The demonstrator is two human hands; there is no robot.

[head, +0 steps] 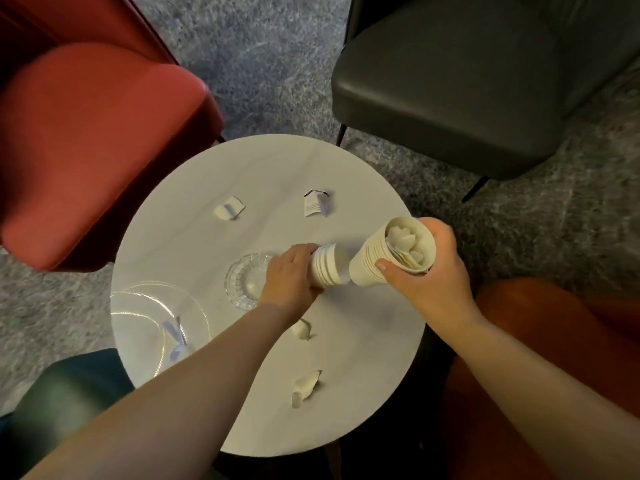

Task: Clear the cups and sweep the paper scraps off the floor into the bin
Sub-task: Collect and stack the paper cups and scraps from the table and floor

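Gripping nested cup stack (pixel 391 258) in right hand (pixel 429 271); left hand (pixel 289 277) curled round second stack (pixel 325 268). Light, crushable paper; hold mid-wall, gently.

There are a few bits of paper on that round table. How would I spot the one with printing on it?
Start at the round white table and look to its far side, toward the black chair. The printed scrap lies there alone, just beyond the right hand. Unlike the plain white scraps, it shows lines of small text.
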